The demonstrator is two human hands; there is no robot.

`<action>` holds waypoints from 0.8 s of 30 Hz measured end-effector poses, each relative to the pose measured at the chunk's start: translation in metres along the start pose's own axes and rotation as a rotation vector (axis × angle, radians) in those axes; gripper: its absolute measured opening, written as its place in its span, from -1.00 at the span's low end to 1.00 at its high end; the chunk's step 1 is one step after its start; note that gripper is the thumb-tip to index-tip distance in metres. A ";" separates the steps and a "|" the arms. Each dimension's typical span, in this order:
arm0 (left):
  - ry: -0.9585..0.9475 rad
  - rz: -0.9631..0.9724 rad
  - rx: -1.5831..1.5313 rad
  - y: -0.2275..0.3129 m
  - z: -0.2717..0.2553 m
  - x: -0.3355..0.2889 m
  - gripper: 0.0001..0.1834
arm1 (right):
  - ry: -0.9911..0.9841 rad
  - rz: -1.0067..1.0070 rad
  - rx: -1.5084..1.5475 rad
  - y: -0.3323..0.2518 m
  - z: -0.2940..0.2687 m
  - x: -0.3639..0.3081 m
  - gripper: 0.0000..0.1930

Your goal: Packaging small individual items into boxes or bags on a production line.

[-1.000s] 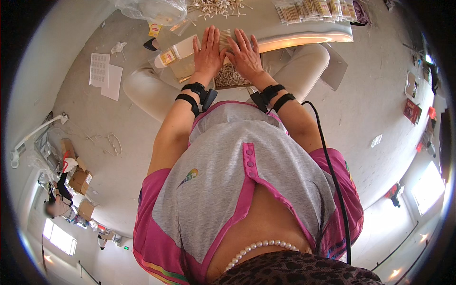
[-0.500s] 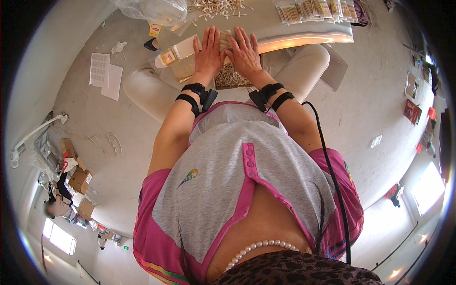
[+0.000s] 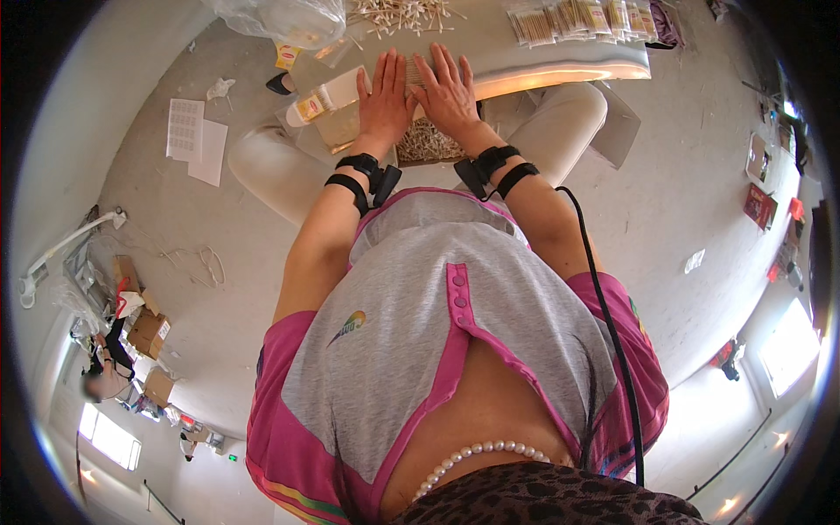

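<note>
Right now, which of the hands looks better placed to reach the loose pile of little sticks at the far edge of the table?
Probably the left hand. Both hands lie flat, side by side on a bundle of sticks, but the loose stick pile lies almost straight beyond the left fingers. The right hand sits slightly farther to the side.

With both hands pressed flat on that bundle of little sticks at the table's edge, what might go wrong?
The left hand and right hand press a bundle of thin sticks close to the table edge, so some may roll off onto the floor. Loose sticks lying just beyond could also get mixed in.
</note>
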State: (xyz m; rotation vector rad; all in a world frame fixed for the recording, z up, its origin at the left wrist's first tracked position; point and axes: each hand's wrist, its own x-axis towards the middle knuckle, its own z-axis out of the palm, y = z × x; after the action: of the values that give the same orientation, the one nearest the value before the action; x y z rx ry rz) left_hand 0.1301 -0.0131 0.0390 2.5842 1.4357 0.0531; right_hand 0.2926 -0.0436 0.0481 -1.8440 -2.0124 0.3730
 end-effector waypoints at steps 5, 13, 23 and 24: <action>0.061 0.007 -0.054 -0.002 0.006 -0.001 -0.17 | 0.053 0.031 0.120 0.007 -0.005 0.000 -0.35; 0.093 -0.056 -0.114 0.000 0.003 0.001 -0.11 | 0.108 0.035 0.060 0.018 -0.014 -0.010 -0.35; 0.203 -0.047 -0.108 -0.012 -0.004 0.012 0.03 | 0.065 0.022 -0.001 0.018 -0.005 -0.011 -0.34; 0.216 -0.070 -0.123 -0.014 -0.002 0.010 0.04 | 0.056 0.014 -0.017 0.017 -0.004 -0.010 -0.32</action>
State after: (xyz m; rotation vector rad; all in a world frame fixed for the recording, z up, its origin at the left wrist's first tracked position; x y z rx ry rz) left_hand 0.1238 0.0029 0.0382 2.4886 1.5395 0.4087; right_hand 0.3101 -0.0516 0.0430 -1.8589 -1.9726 0.3055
